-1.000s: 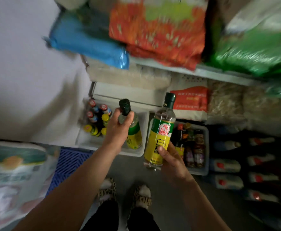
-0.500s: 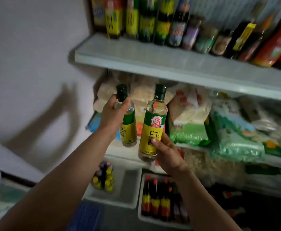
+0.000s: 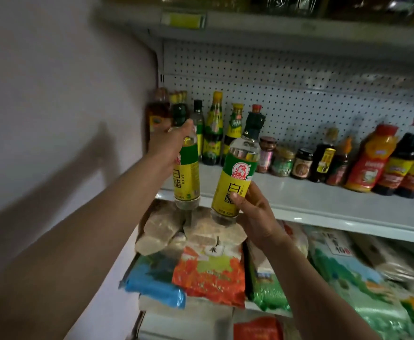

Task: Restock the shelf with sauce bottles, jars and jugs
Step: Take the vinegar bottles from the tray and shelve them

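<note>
Head view: left hand [image 3: 170,141] grips left vinegar bottle [image 3: 186,173] at shoulder, fingers wrapped; right hand [image 3: 255,212] clasps right vinegar bottle [image 3: 235,175] near base. Both raised before shelf [image 3: 323,200], unplaced. Step: shelving. Next: set each upright in front gap, clear of standing bottles [image 3: 213,133].

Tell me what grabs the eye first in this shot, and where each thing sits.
Two matching clear bottles with yellow-and-green labels fill the centre: the left hand grips the left bottle near its neck, the right hand holds the right bottle low down. Behind them, the white shelf carries a row of sauce bottles and jars against a pegboard back. Below lie colourful bagged goods.
</note>
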The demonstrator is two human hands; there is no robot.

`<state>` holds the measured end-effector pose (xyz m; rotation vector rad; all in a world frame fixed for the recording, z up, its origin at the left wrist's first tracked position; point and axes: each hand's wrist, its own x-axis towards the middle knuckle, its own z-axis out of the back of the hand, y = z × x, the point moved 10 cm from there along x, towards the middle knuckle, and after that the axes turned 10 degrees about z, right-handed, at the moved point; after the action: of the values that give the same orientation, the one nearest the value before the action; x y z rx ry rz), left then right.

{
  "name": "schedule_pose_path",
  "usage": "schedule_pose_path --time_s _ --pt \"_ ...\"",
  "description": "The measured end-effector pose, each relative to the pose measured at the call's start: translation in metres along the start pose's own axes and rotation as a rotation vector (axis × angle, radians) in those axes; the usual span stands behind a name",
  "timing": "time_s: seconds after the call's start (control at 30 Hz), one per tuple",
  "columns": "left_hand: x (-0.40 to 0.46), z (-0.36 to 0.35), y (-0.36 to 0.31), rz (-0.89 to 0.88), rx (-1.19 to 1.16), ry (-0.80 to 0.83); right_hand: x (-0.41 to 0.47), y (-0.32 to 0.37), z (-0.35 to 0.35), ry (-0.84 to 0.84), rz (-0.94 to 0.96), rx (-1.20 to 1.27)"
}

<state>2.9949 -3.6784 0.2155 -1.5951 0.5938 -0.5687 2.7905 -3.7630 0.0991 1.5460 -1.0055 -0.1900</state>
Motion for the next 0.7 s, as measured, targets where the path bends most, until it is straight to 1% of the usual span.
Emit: schedule_pose_path --time_s 0.13,0.23,0.33,0.5,0.7 --pt "0.062 -0.016 -0.005 0.015 0.012 0.05 0.047 0.001 0.003 -0.07 0.042 -0.078" --pt "0.104 -0.026 -0.001 0.014 0.086 0.066 0.074 -0.006 0.009 -0.137 0.077 -0.104" --pt "0.138 -0.033 0.007 0.026 0.13 0.079 0.098 -0.02 0.017 -0.162 0.091 -0.131" --pt "0.176 -0.034 0.014 -0.008 0.222 0.044 0.125 -0.043 0.023 -0.177 0.097 -0.169" --pt "0.202 -0.034 0.018 -0.099 0.331 -0.016 0.14 -0.067 0.037 -0.206 0.045 -0.254"
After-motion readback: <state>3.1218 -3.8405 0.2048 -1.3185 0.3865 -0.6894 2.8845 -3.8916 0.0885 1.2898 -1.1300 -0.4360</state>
